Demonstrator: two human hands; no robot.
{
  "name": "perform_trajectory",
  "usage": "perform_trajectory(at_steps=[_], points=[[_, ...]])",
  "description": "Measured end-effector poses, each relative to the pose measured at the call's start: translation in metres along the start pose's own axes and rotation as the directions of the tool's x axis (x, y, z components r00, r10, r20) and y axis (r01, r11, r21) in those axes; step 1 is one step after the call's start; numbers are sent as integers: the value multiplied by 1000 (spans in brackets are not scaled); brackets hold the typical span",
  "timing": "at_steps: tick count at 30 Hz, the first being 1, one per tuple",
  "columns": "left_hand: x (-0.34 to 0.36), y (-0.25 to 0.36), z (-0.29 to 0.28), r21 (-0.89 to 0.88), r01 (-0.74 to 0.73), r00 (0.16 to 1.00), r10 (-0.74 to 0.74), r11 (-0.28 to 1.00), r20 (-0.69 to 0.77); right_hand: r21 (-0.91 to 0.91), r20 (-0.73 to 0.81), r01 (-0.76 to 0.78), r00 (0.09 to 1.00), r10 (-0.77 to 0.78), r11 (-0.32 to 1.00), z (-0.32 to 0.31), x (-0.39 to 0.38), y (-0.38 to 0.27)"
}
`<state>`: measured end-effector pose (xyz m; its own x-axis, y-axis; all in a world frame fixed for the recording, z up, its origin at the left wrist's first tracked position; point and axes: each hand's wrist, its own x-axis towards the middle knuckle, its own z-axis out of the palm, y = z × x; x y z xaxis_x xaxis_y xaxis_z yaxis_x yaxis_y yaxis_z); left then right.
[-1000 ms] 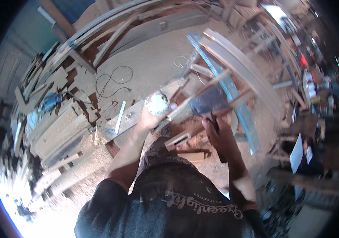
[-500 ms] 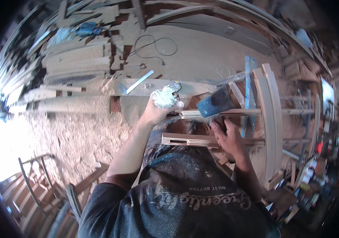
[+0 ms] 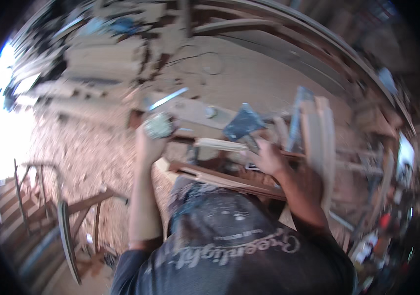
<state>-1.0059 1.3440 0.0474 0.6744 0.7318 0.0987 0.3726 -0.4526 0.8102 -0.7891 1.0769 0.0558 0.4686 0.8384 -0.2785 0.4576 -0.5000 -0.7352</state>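
Left of centre in the frame, the left hand (image 3: 150, 143) had its grip curled round a pale lump (image 3: 158, 126). Right of centre, the right hand (image 3: 269, 158) clasped a blue tool (image 3: 244, 122) near a bar (image 3: 220, 143); a loosening grip could have dropped it, denting the wood.

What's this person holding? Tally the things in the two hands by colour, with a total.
Whitish: 1, a lumpy bundle in the left hand, too blurred to identify
Blue-grey: 1, a broad-headed tool in the right hand
Total: 2
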Motion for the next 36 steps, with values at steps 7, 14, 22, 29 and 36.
perform_trajectory(at_steps=[7,14,22,29,36], points=[[-31,-100,24,-11,351,907,-336,936,255,-195,-320,-196,939,126,961,-56,-40,97],[-38,-113,45,-50,459,854,-424,887,302,-200,-717,-593,631,295,780,-166,-100,213],[-33,-97,41,-138,550,807,-482,824,343,-138,-649,-706,594,475,694,-212,-157,331],[-22,-132,36,-99,464,847,-408,880,342,-143,-624,-654,642,445,743,-191,-157,332],[2,-128,47,-50,355,875,-314,933,368,-87,-700,-672,567,435,736,-181,-171,355]])
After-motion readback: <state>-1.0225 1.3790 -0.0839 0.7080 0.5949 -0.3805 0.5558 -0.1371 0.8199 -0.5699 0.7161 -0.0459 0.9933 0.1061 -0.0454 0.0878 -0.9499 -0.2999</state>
